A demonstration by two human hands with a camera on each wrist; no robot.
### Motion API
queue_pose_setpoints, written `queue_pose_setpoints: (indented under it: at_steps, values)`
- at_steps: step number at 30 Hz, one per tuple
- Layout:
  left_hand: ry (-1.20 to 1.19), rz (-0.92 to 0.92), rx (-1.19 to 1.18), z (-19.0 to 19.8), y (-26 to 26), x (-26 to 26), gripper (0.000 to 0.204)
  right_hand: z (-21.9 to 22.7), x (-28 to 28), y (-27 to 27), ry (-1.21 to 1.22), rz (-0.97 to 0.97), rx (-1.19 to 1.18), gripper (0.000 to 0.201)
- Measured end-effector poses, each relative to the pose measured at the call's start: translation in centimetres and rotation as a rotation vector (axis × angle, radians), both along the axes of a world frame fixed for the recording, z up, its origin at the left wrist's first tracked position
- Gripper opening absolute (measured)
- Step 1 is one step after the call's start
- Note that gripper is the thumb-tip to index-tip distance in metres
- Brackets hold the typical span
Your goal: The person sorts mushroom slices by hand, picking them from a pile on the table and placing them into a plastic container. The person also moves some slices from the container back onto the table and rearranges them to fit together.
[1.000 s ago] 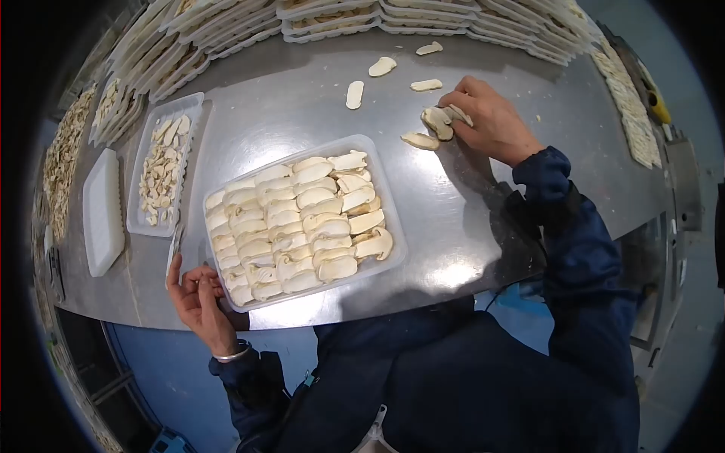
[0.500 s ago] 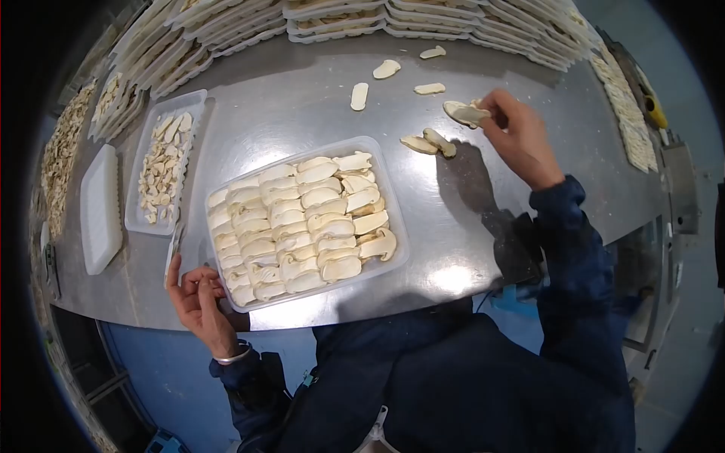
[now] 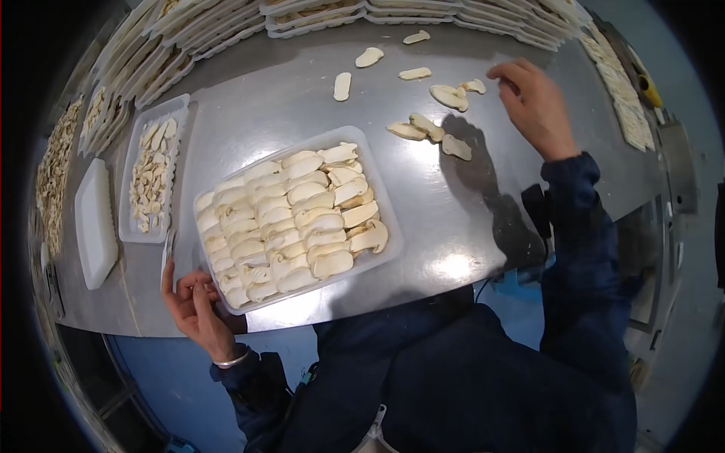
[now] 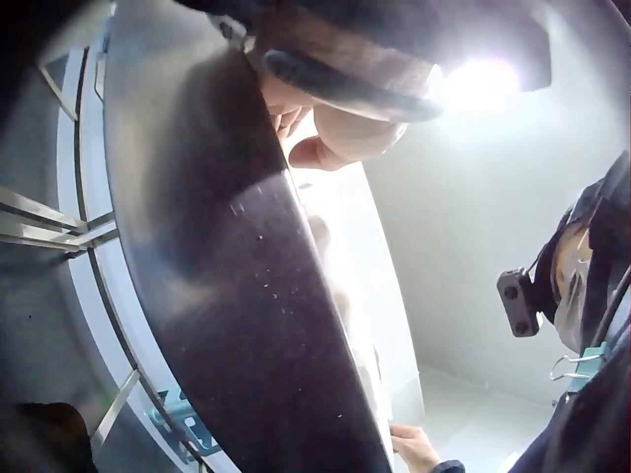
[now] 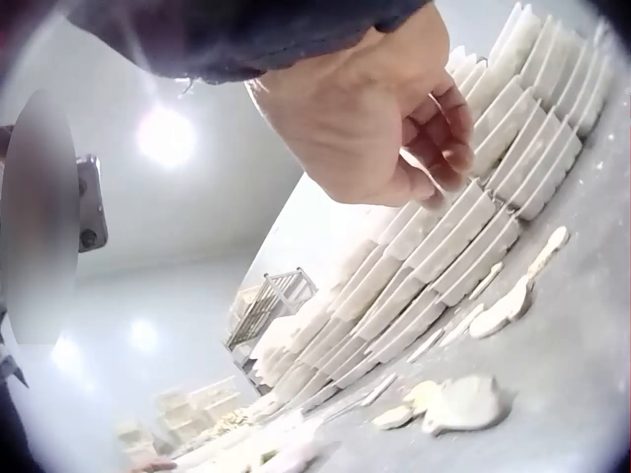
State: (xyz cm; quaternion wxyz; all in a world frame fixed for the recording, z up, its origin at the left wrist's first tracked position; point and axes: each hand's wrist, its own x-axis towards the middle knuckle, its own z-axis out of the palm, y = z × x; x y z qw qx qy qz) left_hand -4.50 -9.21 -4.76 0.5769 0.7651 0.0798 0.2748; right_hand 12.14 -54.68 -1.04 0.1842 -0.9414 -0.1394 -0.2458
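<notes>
My right hand [image 3: 533, 106] hovers over the steel table with loosely bent fingers and holds nothing. Just left of its fingertips lie a mushroom slice [image 3: 448, 97] and a smaller piece [image 3: 474, 86]. Closer to me another slice [image 3: 456, 147] lies beside two more, one of them a narrow slice [image 3: 406, 131]. My left hand [image 3: 198, 313] rests at the near left corner of a clear plastic tray [image 3: 389, 226], its fingers loosely bent. Overlapping rows of mushroom slices [image 3: 291, 219] fill that tray. A thin, light-coloured strip [image 3: 168, 245] lies by the left index finger.
Several single slices, one an oblong slice [image 3: 342, 86], lie farther back. Left of the full tray are a tray of small mushroom pieces [image 3: 123, 223] and an upturned white tray [image 3: 97, 226]. Stacked trays [image 3: 317, 23] line the back. More slices [image 3: 615, 87] cover the right side.
My right hand has lifted mushroom slices, let them go on the table and drawn back to the right. My left hand has stayed by the tray corner.
</notes>
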Motion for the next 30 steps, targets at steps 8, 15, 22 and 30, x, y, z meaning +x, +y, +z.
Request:
queue_pose_setpoints:
  at_steps: [8, 15, 22, 30]
  values:
    - [-0.012, 0.021, -0.034, 0.0, -0.2, -0.1, 0.049, -2.1, 7.4, 6.2, 0.183, 0.230, -0.145, 0.033]
    - [-0.020, 0.027, -0.022, 0.0, -0.4, -0.1, 0.046, -1.2, 8.0, 6.1, 0.353, 0.389, -0.253, 0.022]
    - [-0.027, 0.003, -0.047, 0.1, -0.3, 0.0, 0.049, 0.3, 0.2, 1.8, 0.394, 0.158, -0.051, 0.016]
    - [-0.028, -0.020, -0.039, -0.1, 0.1, 0.0, 0.048, -1.7, -5.1, 3.6, 0.414, 0.097, -0.052, 0.023]
